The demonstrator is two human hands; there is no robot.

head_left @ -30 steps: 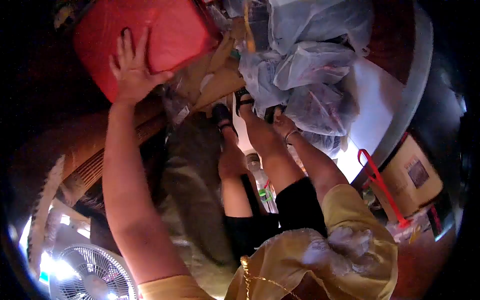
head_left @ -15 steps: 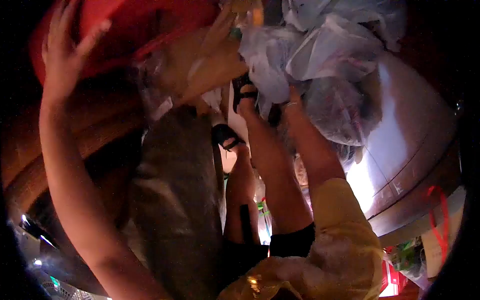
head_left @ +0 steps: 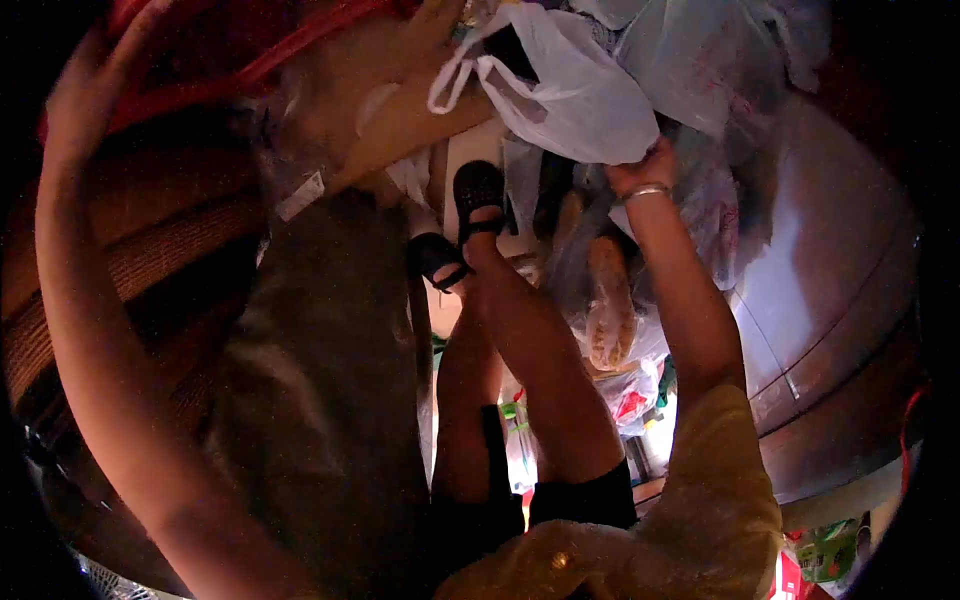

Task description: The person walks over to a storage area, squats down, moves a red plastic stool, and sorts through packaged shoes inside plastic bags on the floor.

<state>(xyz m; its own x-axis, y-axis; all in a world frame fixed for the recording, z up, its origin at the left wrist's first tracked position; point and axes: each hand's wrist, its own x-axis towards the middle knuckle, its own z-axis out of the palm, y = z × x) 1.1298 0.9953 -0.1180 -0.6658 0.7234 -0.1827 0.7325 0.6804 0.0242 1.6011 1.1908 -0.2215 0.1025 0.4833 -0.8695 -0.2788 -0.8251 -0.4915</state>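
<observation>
The white plastic bag hangs at one o'clock, its lower edge clamped by the right hand. Its loose handles could let it tip — thin film might tear, too. At ten, the left hand blurs against the red object — grip, I cannot tell.

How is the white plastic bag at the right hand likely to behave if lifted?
The white plastic bag is probably floppy: its thin film looks creased and slack. It may slide, since it appears smooth. Its weight is uncertain, as the contents can't be made out.
</observation>
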